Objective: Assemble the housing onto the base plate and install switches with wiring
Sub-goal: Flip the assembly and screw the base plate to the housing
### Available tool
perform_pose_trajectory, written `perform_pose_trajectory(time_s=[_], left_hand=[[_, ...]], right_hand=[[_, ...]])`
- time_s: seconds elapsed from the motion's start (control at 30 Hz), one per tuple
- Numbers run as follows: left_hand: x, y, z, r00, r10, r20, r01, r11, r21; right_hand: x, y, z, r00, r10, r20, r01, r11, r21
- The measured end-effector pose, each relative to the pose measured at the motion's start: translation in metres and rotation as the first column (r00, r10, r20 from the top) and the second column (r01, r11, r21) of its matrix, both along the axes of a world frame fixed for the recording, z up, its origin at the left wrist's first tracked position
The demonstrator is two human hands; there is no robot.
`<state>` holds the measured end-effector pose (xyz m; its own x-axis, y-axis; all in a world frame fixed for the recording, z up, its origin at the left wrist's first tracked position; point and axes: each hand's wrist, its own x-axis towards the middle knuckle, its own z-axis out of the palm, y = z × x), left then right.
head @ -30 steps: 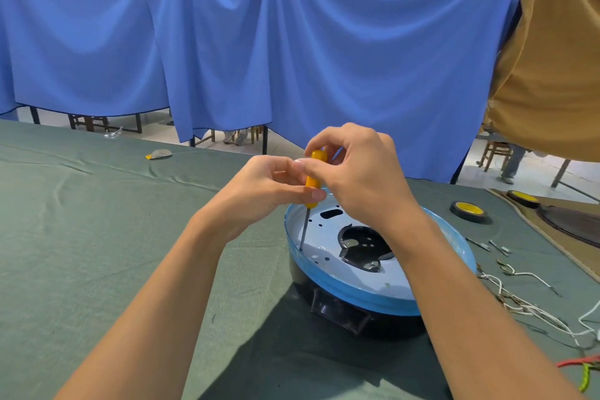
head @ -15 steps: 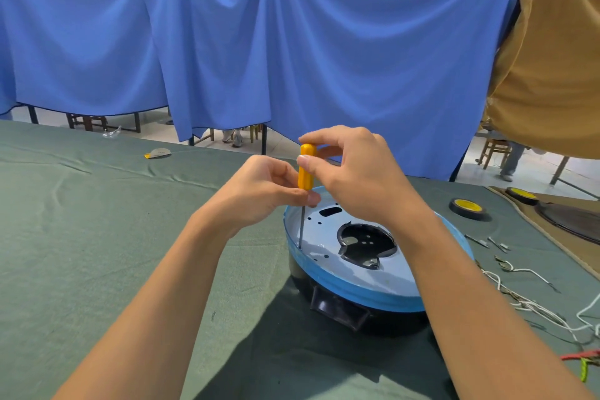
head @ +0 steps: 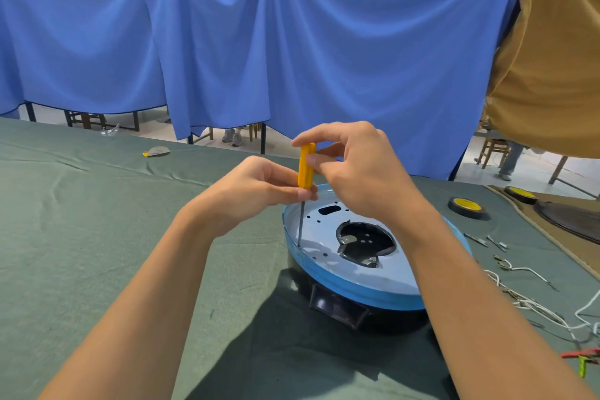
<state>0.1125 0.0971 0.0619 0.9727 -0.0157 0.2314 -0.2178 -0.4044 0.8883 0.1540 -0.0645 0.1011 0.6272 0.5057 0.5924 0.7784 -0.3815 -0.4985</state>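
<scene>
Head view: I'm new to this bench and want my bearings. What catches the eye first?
The yellow-handled screwdriver stands upright at centre, gripped by the left hand and right hand, its tip at the left rim of the round light-blue metal plate. That plate sits on a black plastic housing; blue fabric curtains fill the background.

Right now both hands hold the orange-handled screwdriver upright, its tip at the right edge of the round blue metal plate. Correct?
No: in the head view the tip is at the left edge of the round blue metal plate; left hand and right hand hold the orange-handled screwdriver upright.
</scene>
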Motion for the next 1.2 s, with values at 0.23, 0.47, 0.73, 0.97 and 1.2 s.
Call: perform_pose_trajectory(time_s=[0.23,0.47,0.73,0.97,1.2], left_hand=[[0.002,-0.004,-0.002,0.998,0.056,0.027,-0.056,0.998,0.001],[-0.001,-0.001,-0.002,0.997,-0.073,-0.033,0.074,0.997,0.031],[0.002,-0.002,-0.005,1.000,-0.009,0.006,0.009,1.000,-0.013],[0.003,-0.006,-0.005,0.997,0.058,0.052,-0.055,0.997,-0.050],[0.000,-0.004,-0.004,0.999,-0.051,-0.016,0.051,0.999,0.001]], right_hand=[[-0.002,0.005,-0.002,0.992,-0.073,0.098,0.072,0.997,0.019],[-0.004,0.003,0.000,1.000,-0.008,0.028,0.006,0.998,0.058],[0.002,0.000,-0.001,1.000,0.022,0.002,-0.023,1.000,0.004],[0.003,0.003,-0.006,0.979,-0.151,0.136,0.146,0.988,0.044],[0.005,0.001,-0.003,0.995,-0.066,0.069,0.063,0.997,0.048]])
